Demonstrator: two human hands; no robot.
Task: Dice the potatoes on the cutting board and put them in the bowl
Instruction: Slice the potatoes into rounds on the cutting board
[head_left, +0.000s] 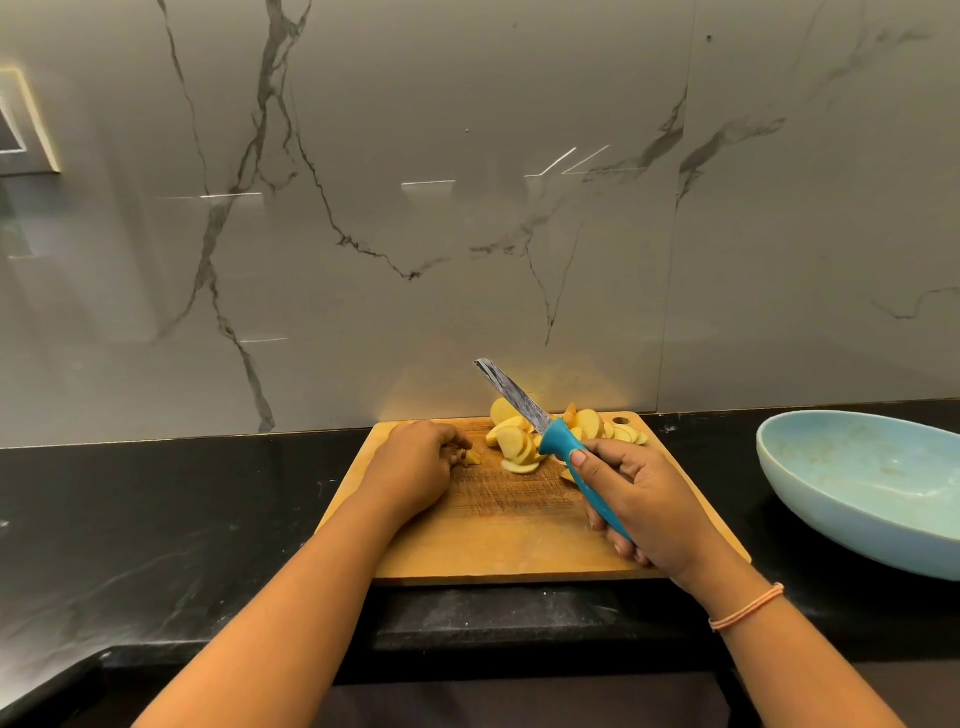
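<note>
1. Potato slices (522, 444): pale yellow, heaped and overlapping at 12 to 1 o'clock on the cutting board (493, 540). A second fan of slices lies further toward 2 o'clock, by the board's hanging hole.
2. Potato piece (472, 458): small and set apart from the heap, at 10 o'clock on the board, under the left fingertips.
3. Left hand (415, 467): palm down at 9 to 10 o'clock on the board, fingers curled onto the potato piece and holding it against the wood. The heap lies just beside it at its 3 o'clock, not touching.
4. Right hand (644, 499): at 3 o'clock on the board, wrapped firmly round the teal handle of the knife (558, 447), thumb laid along the handle.
5. Knife: raised off the wood, blade slanting toward 11 o'clock. It crosses in front of the slices and hides part of the heap. The tip shows against the wall.
6. Wristband (748, 608): thin, pink, on the right wrist.
7. Bowl (857, 478): wide, light blue, on the counter at 3 o'clock from the board, well apart from the slices, partly cut off by the frame edge.
8. Counter (182, 519): black stone, carrying the board and bowl.
9. Wall (467, 208): grey marble with dark veins, at 12 o'clock behind the board.
</note>
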